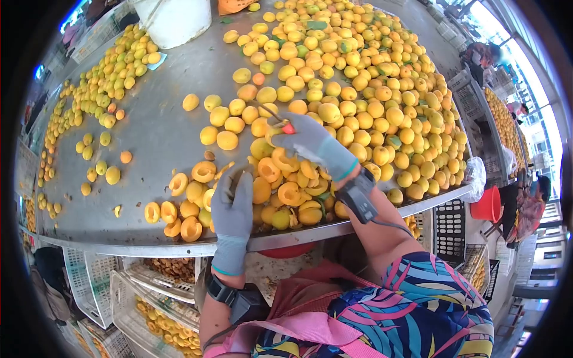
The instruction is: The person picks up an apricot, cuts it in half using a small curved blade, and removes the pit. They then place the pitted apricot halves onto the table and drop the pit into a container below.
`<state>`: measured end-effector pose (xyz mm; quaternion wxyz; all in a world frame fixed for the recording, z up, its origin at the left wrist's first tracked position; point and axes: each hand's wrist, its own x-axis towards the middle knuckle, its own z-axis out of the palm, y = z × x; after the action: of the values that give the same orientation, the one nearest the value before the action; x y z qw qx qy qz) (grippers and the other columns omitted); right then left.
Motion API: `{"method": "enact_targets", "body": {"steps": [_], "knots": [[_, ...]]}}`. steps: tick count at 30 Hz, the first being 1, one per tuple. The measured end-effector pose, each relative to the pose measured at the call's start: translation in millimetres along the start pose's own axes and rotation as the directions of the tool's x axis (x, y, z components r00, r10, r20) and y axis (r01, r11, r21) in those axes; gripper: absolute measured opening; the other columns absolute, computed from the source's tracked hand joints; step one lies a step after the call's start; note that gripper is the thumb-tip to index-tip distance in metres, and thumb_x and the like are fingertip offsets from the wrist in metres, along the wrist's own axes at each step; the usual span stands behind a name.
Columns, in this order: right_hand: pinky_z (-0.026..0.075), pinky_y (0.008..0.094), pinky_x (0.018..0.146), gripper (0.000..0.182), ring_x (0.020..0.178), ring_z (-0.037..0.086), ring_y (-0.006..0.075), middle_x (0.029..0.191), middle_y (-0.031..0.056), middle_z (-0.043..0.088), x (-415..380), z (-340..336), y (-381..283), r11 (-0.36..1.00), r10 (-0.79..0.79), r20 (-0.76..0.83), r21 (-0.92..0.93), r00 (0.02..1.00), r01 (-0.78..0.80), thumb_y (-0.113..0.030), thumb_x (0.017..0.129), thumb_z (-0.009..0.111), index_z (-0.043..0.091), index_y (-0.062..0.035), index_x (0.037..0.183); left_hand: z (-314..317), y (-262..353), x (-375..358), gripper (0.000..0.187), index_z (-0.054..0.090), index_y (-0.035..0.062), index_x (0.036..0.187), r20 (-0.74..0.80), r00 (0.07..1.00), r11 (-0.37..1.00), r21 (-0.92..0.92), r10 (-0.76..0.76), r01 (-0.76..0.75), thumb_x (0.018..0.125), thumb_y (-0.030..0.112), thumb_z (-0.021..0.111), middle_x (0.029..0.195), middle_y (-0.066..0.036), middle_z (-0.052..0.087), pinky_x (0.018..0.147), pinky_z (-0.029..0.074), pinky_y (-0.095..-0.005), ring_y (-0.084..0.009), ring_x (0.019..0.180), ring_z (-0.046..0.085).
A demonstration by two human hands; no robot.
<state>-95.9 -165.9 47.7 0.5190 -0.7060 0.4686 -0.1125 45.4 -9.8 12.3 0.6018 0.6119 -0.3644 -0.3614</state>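
Note:
My left hand (233, 206), in a grey glove, is above the near edge of the metal table, beside halved apricots (191, 228). Its fingers are closed together, and a small brownish bit shows between their tips; what it is I cannot make out. My right hand (307, 142), also gloved, is closed around a small tool with a red handle (288, 128) and a thin dark, knife-like shaft pointing up and left. Below it lies a heap of cut apricots (289, 192). Whole apricots (370, 89) cover much of the table's right side.
More whole apricots (113, 71) are on the left. A white bucket (173, 21) stands at the back. Below the table edge (286, 238) are crates, one with apricot halves (167, 328). A red bucket (487, 204) and a seated person (528, 209) are at the right.

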Motion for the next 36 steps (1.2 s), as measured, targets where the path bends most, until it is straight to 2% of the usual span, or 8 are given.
{"method": "enact_targets", "body": {"steps": [2, 5, 8, 16, 20, 30, 34, 36], "knots": [[0.042, 0.0201, 0.047, 0.039, 0.055, 0.053, 0.0058, 0.083, 0.0008, 0.058, -30.2, 1.5, -8.1, 0.892, -0.097, 0.045, 0.447, 0.994, 0.066, -0.015, 0.08, 0.07, 0.056, -0.0048, 0.115, 2.3, -0.3, -0.3, 0.032, 0.056, -0.0012, 0.12, 0.011, 0.995, 0.985, -0.14, -0.096, 0.097, 0.095, 0.019, 0.054, 0.108, -0.01, 0.063, 0.078, 0.05, -0.0253, -0.0132, 0.091, 0.061], [0.041, 0.0186, 0.045, 0.042, 0.055, 0.053, 0.0041, 0.081, -0.0008, 0.059, -59.3, 4.2, -18.5, 0.839, -0.122, 0.149, 0.544, 0.981, 0.021, -0.014, 0.081, 0.069, 0.053, -0.0043, 0.119, 6.1, 12.2, -2.4, 0.04, 0.052, -0.0021, 0.124, 0.053, 0.974, 0.926, -0.302, -0.22, 0.225, 0.098, 0.028, 0.047, 0.112, -0.011, 0.062, 0.081, 0.051, -0.0259, -0.0153, 0.095, 0.062], [0.042, 0.0187, 0.046, 0.049, 0.054, 0.053, 0.0038, 0.081, -0.0005, 0.06, -68.9, 11.4, -15.0, 0.834, -0.153, 0.208, 0.552, 0.966, 0.013, -0.015, 0.083, 0.068, 0.049, -0.0048, 0.127, 8.6, 19.2, -5.2, 0.052, 0.047, 0.0008, 0.128, 0.375, 0.912, 0.747, -0.556, -0.167, 0.365, 0.098, 0.044, 0.041, 0.118, -0.013, 0.059, 0.091, 0.048, -0.036, -0.0224, 0.104, 0.06], [0.045, 0.0221, 0.065, 0.056, 0.074, 0.052, 0.0045, 0.098, 0.0037, 0.061, -82.6, 34.2, -10.2, 0.851, -0.287, -0.23, 0.385, 0.93, 0.358, -0.025, 0.094, 0.057, 0.034, -0.0022, 0.14, 10.4, 3.6, -0.9, 0.041, 0.047, 0.0025, 0.128, 0.353, 0.926, 0.496, -0.785, -0.134, 0.371, 0.096, 0.028, 0.053, 0.122, -0.013, 0.056, 0.102, 0.041, -0.0421, -0.0243, 0.113, 0.054], [0.047, 0.0277, 0.069, 0.057, 0.08, 0.055, 0.0107, 0.091, 0.0069, 0.061, -95.7, 41.1, -22.5, 0.768, -0.19, -0.025, 0.619, 0.981, 0.164, -0.031, 0.097, 0.052, 0.033, 0.0006, 0.14, 13.3, 1.5, 0.3, 0.046, 0.042, 0.0025, 0.13, 0.377, 0.924, 0.492, -0.794, -0.064, 0.357, 0.094, 0.025, 0.058, 0.128, -0.011, 0.051, 0.103, 0.04, -0.0418, -0.0238, 0.114, 0.053], [0.05, 0.0365, 0.063, 0.053, 0.076, 0.065, 0.0347, 0.083, 0.023, 0.062, -91.4, 45.1, -11.5, 0.884, -0.428, -0.2, 0.109, 0.881, 0.455, -0.029, 0.095, 0.051, 0.037, 0.0021, 0.135, 22.5, 12.3, -9.4, 0.06, 0.038, 0.0005, 0.137, 0.34, 0.94, 0.658, -0.715, 0.03, 0.238, 0.089, 0.025, 0.065, 0.13, -0.01, 0.051, 0.101, 0.043, -0.0375, -0.0222, 0.117, 0.052], [0.049, 0.0388, 0.058, 0.053, 0.069, 0.064, 0.0344, 0.078, 0.0188, 0.062, -98.1, 47.6, -18.7, 0.938, -0.344, -0.17, -0.012, 0.923, 0.348, -0.029, 0.094, 0.053, 0.038, 0.0005, 0.135, 21.5, 20.6, -15.5, 0.062, 0.039, -0.0004, 0.137, 0.334, 0.94, 0.663, -0.718, 0.063, 0.211, 0.088, 0.026, 0.066, 0.128, -0.009, 0.053, 0.1, 0.043, -0.0359, -0.021, 0.115, 0.053], [0.049, 0.0383, 0.054, 0.053, 0.063, 0.063, 0.0331, 0.073, 0.0168, 0.062, -93.9, 57.6, -13.2, 0.835, -0.546, -0.348, -0.152, 0.762, 0.529, -0.03, 0.093, 0.054, 0.039, -0.0014, 0.135, 21.3, 23.8, -18.0, 0.064, 0.038, -0.0007, 0.138, 0.337, 0.94, 0.646, -0.729, 0.048, 0.228, 0.088, 0.027, 0.067, 0.128, -0.009, 0.053, 0.1, 0.043, -0.0351, -0.0206, 0.115, 0.053]]}}
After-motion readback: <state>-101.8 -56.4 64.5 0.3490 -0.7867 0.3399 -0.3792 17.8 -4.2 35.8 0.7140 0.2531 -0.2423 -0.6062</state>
